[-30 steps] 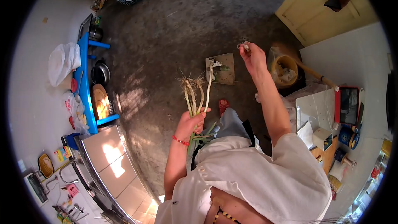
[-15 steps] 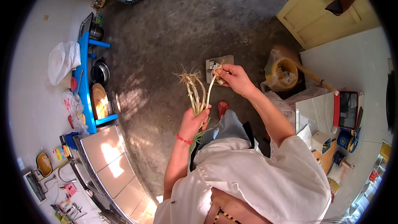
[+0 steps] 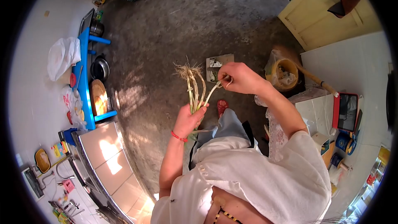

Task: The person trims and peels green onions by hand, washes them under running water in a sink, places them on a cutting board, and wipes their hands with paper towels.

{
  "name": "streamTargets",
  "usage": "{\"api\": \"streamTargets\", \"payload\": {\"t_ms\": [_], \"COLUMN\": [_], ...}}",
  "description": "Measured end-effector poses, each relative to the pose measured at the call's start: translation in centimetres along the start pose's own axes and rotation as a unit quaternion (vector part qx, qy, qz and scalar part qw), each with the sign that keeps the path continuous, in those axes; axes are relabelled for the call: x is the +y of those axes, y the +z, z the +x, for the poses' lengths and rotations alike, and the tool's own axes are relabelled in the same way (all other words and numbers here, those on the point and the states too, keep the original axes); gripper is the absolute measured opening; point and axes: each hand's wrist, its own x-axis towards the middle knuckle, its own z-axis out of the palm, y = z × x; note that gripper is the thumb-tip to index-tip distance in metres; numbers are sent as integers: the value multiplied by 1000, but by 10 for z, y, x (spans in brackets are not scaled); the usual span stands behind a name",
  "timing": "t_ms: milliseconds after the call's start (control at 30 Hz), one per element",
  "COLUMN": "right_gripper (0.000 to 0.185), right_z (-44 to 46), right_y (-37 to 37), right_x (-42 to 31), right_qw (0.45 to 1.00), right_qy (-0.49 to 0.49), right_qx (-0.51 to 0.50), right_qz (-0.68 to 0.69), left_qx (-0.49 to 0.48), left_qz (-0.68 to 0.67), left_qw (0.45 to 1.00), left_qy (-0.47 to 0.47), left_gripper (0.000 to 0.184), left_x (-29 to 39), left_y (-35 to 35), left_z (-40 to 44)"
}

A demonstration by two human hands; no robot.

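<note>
My left hand is closed round a bunch of spring onions, roots up and leaves hanging below the fist. Their dry, tangled roots spread at the top, and brownish outer skin clings to some stalks. My right hand pinches the upper end of one stalk, which bends away from the bunch to the right. The fingertips partly hide that end, and a thin strip of skin curls beside them. Below the right hand, a cardboard box with whitish scraps in it rests on the floor.
A yellow bucket lined with a plastic bag stands to the right, a wooden pole by it. On the left are a blue stool-like rack, a round wooden board and a tiled counter. A white cabinet is at right.
My right hand has moved slightly right and down, bending the held stalk away from the others. The left hand has shifted a little left with the bunch.
</note>
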Motion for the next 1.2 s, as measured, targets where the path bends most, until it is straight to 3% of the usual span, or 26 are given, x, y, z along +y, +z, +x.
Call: {"api": "streamTargets", "payload": {"t_ms": [67, 167, 267, 367, 433, 533, 667, 733, 800, 867, 900, 933, 1000, 1033, 1100, 1200], "right_gripper": [14, 13, 8, 8, 9, 13, 14, 14, 15, 24, 30, 49, 60, 56, 48, 29], "right_z": [-1, -6, -10, -7, -10, -14, -18, -31, -41, -46, -44, -43, -33, -29, -19, -1], "right_y": [3, 4, 17, 18, 17, 33, 22, -10, -31, -20, -9, 8, 36, 39, 40, 24], "right_x": [-2, -3, 3, 9, 1, 8, 30, 67, 83, 119, 140, 155, 165, 161, 143, 84], "right_qw": [994, 979, 967, 985, 991, 945, 843, 872, 923, 949, 960, 975, 947, 931, 892, 965], "right_qy": [-55, -46, -74, -59, 46, 143, 270, 231, 218, 176, 150, 128, 107, 116, 134, -3], "right_qx": [5, -86, -16, 52, 114, 183, 331, 386, 318, 255, 225, 182, 156, 149, 136, 167], "right_qz": [-95, -181, -244, -151, 50, 233, 327, 194, -5, -51, -75, -28, -260, -312, -410, -204], "left_qx": [1, -3, -29, -58, -71, -79, -59, -26, -30, -16, -53, -45, -26, -71, -53, -53], "left_qz": [1, 8, -15, -63, -88, -108, -112, -107, -126, -149, -153, -156, -163, -179, -204, -216], "left_qw": [1000, 1000, 999, 996, 994, 991, 992, 994, 992, 989, 986, 985, 982, 976, 969, 966], "left_qy": [3, 5, -11, -14, -4, 9, 2, -15, -5, 16, 41, 58, 87, 103, 125, 129], "left_gripper": [18, 17, 17, 17, 18, 19, 16, 15, 18, 21, 27, 28, 32, 41, 45, 54], "left_x": [4, 12, 17, 11, 11, 19, 17, 11, 5, 6, 6, 7, 6, 4, 7, 3], "left_y": [-2, -4, -1, 0, 3, 8, 11, -6, -18, -15, -17, -14, -6, -11, -7, -11], "left_z": [0, -1, -3, 0, 2, 3, 2, -15, -15, -8, -2, 3, 10, 14, 18, 27]}}
